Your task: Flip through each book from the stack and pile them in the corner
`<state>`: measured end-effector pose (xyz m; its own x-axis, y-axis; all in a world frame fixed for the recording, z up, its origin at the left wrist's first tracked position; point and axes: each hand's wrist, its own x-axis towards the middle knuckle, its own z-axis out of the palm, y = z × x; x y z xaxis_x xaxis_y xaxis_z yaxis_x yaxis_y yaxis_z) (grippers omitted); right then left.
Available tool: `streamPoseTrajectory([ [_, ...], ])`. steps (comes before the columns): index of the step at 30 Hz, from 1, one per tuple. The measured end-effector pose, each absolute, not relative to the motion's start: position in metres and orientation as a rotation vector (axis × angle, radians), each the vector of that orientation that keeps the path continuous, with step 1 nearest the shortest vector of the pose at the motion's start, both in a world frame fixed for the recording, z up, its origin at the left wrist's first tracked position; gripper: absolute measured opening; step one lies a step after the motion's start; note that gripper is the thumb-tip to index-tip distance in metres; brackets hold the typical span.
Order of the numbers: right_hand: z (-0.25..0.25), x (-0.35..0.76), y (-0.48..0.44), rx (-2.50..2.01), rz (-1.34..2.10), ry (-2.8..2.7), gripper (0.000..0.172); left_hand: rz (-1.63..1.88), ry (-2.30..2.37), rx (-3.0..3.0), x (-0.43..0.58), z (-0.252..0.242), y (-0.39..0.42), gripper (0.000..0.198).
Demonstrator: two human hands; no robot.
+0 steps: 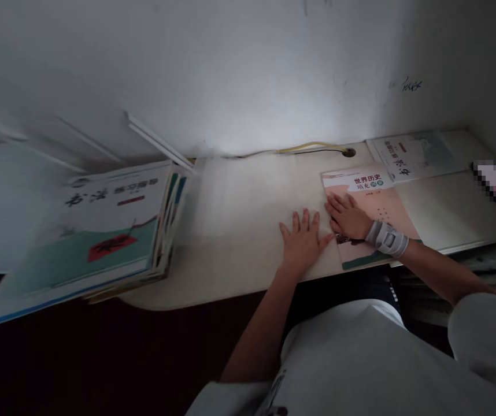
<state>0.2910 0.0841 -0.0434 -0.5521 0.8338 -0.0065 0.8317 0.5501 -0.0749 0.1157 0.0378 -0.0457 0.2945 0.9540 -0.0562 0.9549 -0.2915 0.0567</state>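
grey light falls on the white wall (pixel 230 69) behind the desk (pixel 230 219), where a yellow cable (pixel 308 145) runs along the back edge to a round hole (pixel 349 152). the pink book (pixel 389 205) lies flat near the front edge of the desk, right before the seated person. from where i stand, the right hand (pixel 350 222) rests palm down on its cover, fingers stretched out, a pale band (pixel 389 238) around the wrist. the left hand (pixel 302 247) lies on the desk just beside the book, its fingers fanned wide; whether the thumb touches the book, i cannot tell. behind and to the right sits a greyish book (pixel 425 156), with a pixelated object (pixel 494 182) further right. a book stack (pixel 113 231) stands at the left end.
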Motion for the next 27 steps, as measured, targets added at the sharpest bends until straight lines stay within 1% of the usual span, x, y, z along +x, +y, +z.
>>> streamPoseTrajectory([
  [4, -0.047, 0.3, 0.087, -1.431, 0.123, -2.726, 0.056, -0.004, 1.811, 2.465, 0.116, -0.044, 0.039, 0.074],
  [6, -0.047, 0.316, 0.087, -1.484, 0.124, -2.679, 0.059, 0.009, 1.822, 2.463, 0.115, -0.043, 0.039, 0.074],
  [9, -0.049, 0.361, 0.082, -1.764, 0.067, -2.467, 0.062, 0.064, 1.793, 2.521, 0.118, -0.042, 0.036, 0.068],
  [12, -0.054, 0.413, 0.07, -2.09, 0.002, -2.149, 0.065, 0.112, 1.607, 2.621, 0.131, -0.042, 0.028, 0.062],
  [15, -0.061, 0.446, 0.057, -2.232, 0.022, -1.988, 0.067, 0.109, 1.441, 2.661, 0.149, -0.044, 0.017, 0.07],
  [19, -0.067, 0.455, 0.046, -2.197, 0.021, -1.979, 0.057, 0.088, 1.413, 2.683, 0.163, -0.049, 0.009, 0.079],
  [22, -0.065, 0.451, 0.044, -2.137, -0.001, -1.995, 0.05, 0.101, 1.39, 2.703, 0.162, -0.05, 0.009, 0.079],
  [27, -0.063, 0.448, 0.044, -2.079, -0.001, -1.942, 0.047, 0.121, 1.39, 2.711, 0.159, -0.05, 0.01, 0.076],
])
